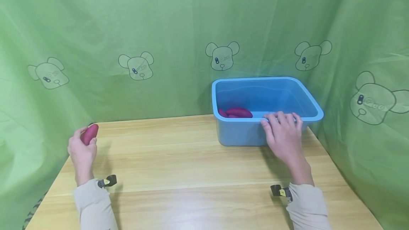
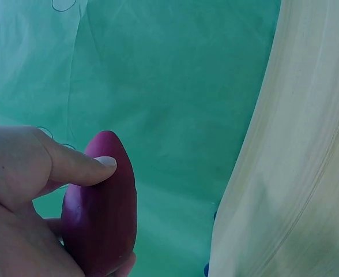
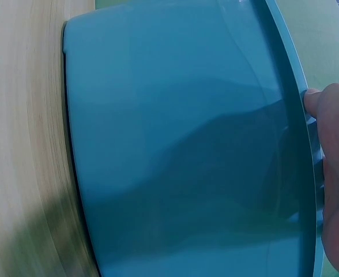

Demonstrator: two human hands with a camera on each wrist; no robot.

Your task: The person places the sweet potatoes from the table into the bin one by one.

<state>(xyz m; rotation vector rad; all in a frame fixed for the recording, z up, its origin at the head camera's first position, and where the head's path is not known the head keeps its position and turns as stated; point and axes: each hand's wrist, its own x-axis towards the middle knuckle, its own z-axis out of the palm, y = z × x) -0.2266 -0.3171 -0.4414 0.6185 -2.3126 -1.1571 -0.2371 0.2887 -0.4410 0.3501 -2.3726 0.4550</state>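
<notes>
At the table's far left corner, my left hand [image 1: 82,150] holds a smooth purple-red sweet potato [image 1: 89,134]. The left wrist view shows the thumb pressed along the tapered sweet potato [image 2: 103,213], with fingertips coming round from behind. On the right side, my right hand [image 1: 285,136] grips the near rim of a blue plastic tub [image 1: 239,130], its fingers bent over the edge. Up close, the thumb lies at the lip of the tub [image 3: 187,115]. More purple-red sweet potatoes [image 1: 239,112] lie inside the tub at its left end, partly hidden by the near wall.
The wooden table [image 1: 172,166] reaches back to a green curtain [image 1: 172,17] printed with bear heads, which also hangs along both sides. Each sleeve carries a small wrist camera [image 1: 111,180]. The tub stands near the table's back right corner.
</notes>
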